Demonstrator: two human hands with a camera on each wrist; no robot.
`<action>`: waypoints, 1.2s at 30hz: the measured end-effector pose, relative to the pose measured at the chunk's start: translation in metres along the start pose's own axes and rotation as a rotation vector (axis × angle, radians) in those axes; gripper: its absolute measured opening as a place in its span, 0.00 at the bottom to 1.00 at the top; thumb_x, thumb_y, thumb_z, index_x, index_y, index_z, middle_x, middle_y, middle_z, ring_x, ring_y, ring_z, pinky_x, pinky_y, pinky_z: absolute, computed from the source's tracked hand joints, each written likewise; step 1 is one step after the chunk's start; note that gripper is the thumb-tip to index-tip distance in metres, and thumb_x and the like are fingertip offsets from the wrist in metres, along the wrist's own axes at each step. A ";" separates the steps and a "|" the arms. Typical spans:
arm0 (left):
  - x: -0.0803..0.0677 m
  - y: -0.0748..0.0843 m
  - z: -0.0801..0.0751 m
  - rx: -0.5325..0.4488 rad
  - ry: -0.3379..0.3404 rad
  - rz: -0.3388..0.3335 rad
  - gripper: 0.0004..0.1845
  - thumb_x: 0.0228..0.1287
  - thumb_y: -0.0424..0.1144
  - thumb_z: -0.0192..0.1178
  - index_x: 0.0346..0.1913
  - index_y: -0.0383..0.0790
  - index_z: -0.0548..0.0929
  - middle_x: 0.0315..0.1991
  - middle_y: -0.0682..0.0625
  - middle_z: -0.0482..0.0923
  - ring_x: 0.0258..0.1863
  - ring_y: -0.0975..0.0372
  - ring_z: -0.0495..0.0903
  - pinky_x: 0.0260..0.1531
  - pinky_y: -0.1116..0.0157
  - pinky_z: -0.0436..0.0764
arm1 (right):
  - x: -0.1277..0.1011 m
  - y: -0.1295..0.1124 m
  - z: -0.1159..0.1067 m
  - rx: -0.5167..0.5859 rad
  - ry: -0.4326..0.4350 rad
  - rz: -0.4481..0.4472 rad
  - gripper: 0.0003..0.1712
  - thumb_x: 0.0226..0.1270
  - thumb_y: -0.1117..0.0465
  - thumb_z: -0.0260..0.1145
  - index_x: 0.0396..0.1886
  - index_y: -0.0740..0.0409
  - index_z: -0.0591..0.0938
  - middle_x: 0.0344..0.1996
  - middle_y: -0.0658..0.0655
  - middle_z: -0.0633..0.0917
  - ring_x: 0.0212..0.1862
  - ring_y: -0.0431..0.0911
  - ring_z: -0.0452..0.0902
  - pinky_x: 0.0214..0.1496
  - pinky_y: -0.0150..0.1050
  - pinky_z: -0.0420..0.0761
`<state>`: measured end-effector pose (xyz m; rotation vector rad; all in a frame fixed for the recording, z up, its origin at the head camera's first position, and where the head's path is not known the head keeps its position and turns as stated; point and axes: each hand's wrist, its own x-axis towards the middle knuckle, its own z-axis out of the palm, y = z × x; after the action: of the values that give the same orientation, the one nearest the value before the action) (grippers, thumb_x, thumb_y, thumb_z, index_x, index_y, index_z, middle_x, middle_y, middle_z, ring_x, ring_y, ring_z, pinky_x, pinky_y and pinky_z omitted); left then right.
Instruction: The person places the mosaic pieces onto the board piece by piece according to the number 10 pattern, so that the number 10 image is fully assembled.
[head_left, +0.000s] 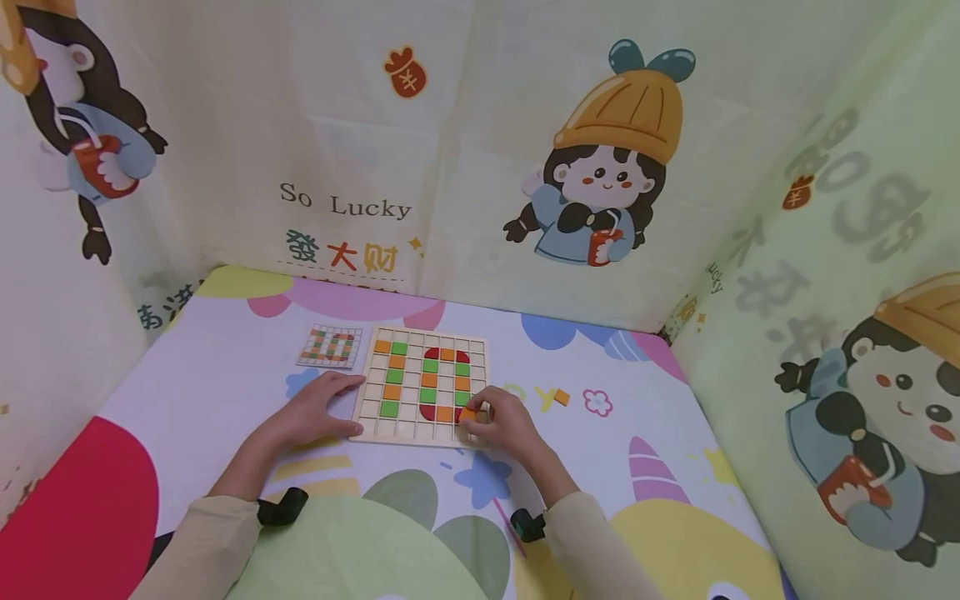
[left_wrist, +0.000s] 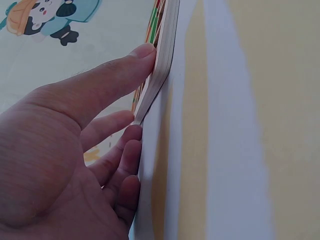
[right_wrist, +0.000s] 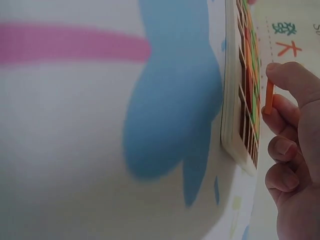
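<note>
A square wooden grid board [head_left: 405, 430] lies on the table, with green and orange square tiles and red curved-edge tiles in its cells. The tiles form a "1" and a "0". My right hand [head_left: 501, 421] pinches an orange square tile [right_wrist: 269, 95] between thumb and index finger, over the board's lower right part; in the right wrist view the tile is on edge, apart from the board. My left hand [head_left: 318, 408] rests against the board's left edge, thumb near the near-left corner. In the left wrist view its thumb [left_wrist: 120, 72] touches the board's side.
A small card [head_left: 330, 346] printed with a similar grid pattern lies beyond my left hand, beside the board. Another orange tile [head_left: 562, 397] lies on the patterned tablecloth [head_left: 577, 358] to the board's right. Printed cloth walls [head_left: 465, 233] enclose the table's back and sides.
</note>
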<state>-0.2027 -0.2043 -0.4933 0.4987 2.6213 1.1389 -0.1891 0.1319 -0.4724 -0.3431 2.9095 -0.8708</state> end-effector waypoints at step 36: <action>-0.001 0.004 -0.001 0.004 0.007 -0.016 0.44 0.51 0.51 0.73 0.71 0.45 0.67 0.66 0.38 0.64 0.64 0.43 0.64 0.62 0.41 0.67 | 0.037 -0.057 0.049 -0.058 -0.077 -0.140 0.14 0.60 0.47 0.70 0.45 0.43 0.86 0.40 0.42 0.82 0.43 0.38 0.73 0.50 0.32 0.78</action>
<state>-0.2015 -0.2030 -0.4900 0.4745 2.6296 1.1326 -0.2068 0.0513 -0.4824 -0.5771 2.8722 -0.7725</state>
